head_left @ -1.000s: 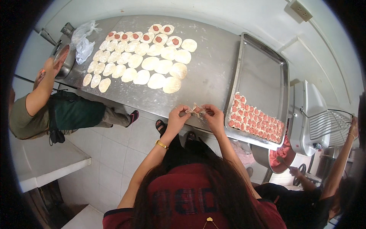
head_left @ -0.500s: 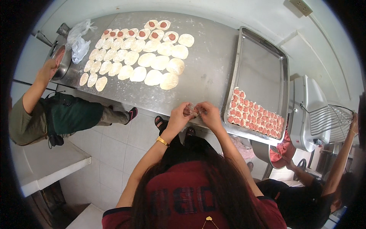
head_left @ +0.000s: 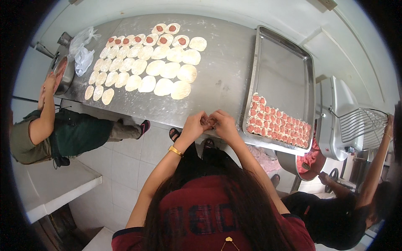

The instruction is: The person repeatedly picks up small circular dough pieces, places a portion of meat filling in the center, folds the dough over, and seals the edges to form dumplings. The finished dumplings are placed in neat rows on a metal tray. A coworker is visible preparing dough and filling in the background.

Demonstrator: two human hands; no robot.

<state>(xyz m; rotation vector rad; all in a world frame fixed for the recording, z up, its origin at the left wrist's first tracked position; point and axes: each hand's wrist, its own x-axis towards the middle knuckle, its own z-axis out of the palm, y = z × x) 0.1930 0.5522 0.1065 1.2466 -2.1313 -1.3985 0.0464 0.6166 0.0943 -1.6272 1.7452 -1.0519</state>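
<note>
Head view: left hand (head_left: 195, 125) and right hand (head_left: 225, 124) meet at the near edge of the table (head_left: 222, 75), each grip pinched on one small dumpling (head_left: 211, 122) (mostly hidden from sight). Just right of them sits a metal tray (head_left: 282, 69), its near part packed with filled dumplings (head_left: 278, 125); flattened dough rounds (head_left: 155, 67) lie in rows farther left, some topped with pink filling (head_left: 182, 41).

left hand (head_left: 195, 125) and right hand (head_left: 223, 124) meet, both curled inward.

Beyond and left of the left grip (head_left: 195, 126), dough rounds (head_left: 155, 67) lie on the bench (head_left: 224, 67); right of the right grip (head_left: 225, 124), dumplings (head_left: 278, 126) occupy the near end of a tray (head_left: 284, 69).
</note>
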